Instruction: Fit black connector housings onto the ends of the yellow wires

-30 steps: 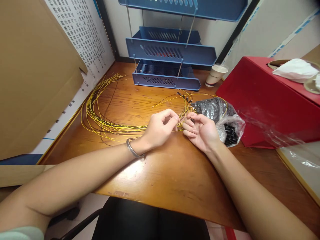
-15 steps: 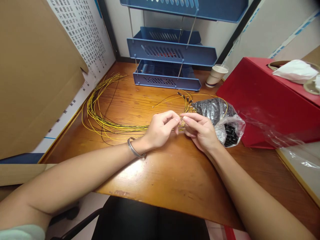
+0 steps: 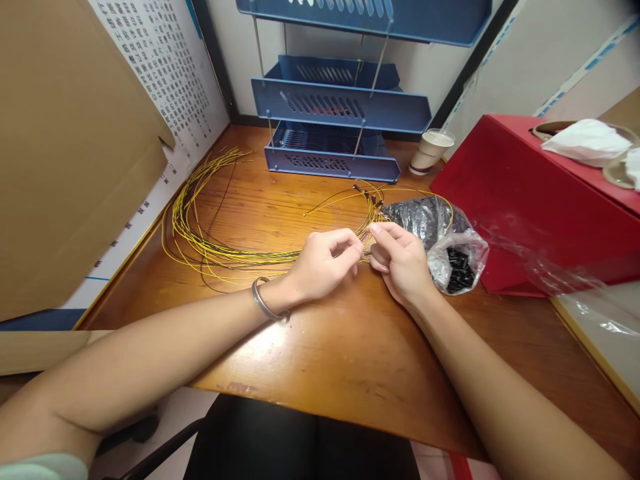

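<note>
Many thin wires [image 3: 250, 255]: yellow and dark, lying on the table, bending up at the left side, running behind both hands.
Small dark ends [image 3: 374, 199]: sitting just beyond the hands, beside the bag.
Left hand [image 3: 325, 260]: hovering over the bundle, thumb and fingers curling toward each other; cannot tell if anything is being gripped.
Right hand [image 3: 403, 257]: facing it, thumb and forefinger closing near the wires; any held piece is too small to tell.
Fingertips [image 3: 374, 229]: apparently doing fine work on a strand or end, judging by the pose; the next move seems to be calling for steady hands and a light pinch.
Plastic bag [image 3: 420, 217]: lying just beyond the right hand, its mouth showing black pieces [image 3: 460, 272].
Table [image 3: 320, 353]: also bearing a blue tray rack [image 3: 345, 101], paper cup [image 3: 431, 153] and red box [image 3: 530, 220].
</note>
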Motion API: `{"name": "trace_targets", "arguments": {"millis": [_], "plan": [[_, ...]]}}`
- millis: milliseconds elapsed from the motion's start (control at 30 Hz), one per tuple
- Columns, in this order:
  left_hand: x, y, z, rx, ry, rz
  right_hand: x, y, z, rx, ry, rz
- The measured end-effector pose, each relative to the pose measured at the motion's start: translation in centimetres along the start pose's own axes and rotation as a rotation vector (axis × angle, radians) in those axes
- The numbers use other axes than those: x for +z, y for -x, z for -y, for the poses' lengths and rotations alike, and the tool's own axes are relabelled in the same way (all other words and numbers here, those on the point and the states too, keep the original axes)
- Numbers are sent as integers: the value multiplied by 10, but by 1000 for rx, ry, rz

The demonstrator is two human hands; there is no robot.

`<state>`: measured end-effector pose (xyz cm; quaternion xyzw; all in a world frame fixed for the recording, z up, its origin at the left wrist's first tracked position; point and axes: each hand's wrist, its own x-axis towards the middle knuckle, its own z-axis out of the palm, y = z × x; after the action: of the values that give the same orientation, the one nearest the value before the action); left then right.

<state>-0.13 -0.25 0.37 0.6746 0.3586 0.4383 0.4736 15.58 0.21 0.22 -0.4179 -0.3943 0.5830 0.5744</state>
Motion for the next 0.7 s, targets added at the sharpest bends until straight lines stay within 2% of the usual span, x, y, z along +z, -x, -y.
{"name": "trace_targets", "arguments": {"millis": [100, 300, 467, 700], "plan": [[-1, -2, 1, -13, 48, -26, -1, 1, 2, -13, -41, 12], [-3, -4, 3, 4, 90, -53, -6, 5, 1, -4, 26, 170], [-2, -3, 2, 10, 78, -30, -4, 4, -3, -18, 45, 122], [0, -1, 0, 21, -4, -4, 1, 6, 3, 53, -36, 67]]}}
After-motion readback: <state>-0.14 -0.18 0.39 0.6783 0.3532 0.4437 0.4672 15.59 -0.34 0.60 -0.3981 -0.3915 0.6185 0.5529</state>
